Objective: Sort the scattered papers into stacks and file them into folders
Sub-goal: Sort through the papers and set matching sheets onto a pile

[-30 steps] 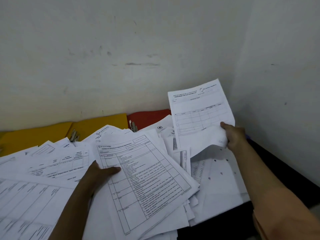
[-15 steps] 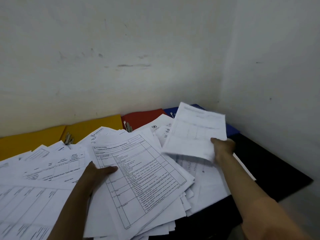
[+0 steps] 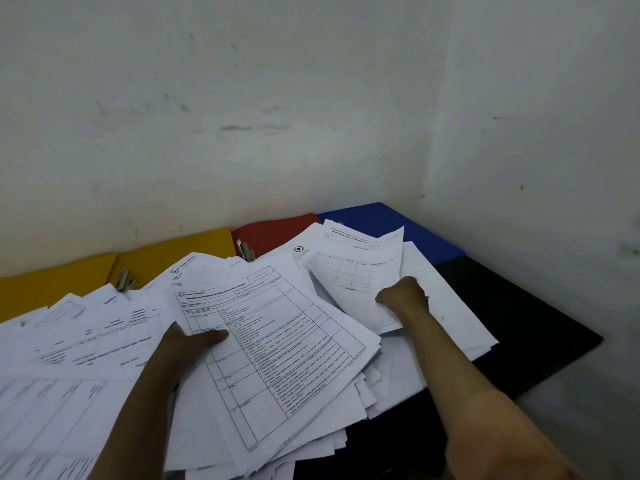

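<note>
Presently: right hand (image 3: 403,296) pinches one form sheet (image 3: 356,271); left hand (image 3: 188,344) grips a sheaf (image 3: 273,344). Lay sheet squarely, edges aligned.

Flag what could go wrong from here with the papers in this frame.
1. The right hand pinches the table-form sheet by its near edge only; it already bends and could crease or tear.
2. The thick stack under the left hand overhangs the fanned pile at the dark table edge; sheets could slide off.
3. Loose papers cover the red folder, hindering filing.
</note>
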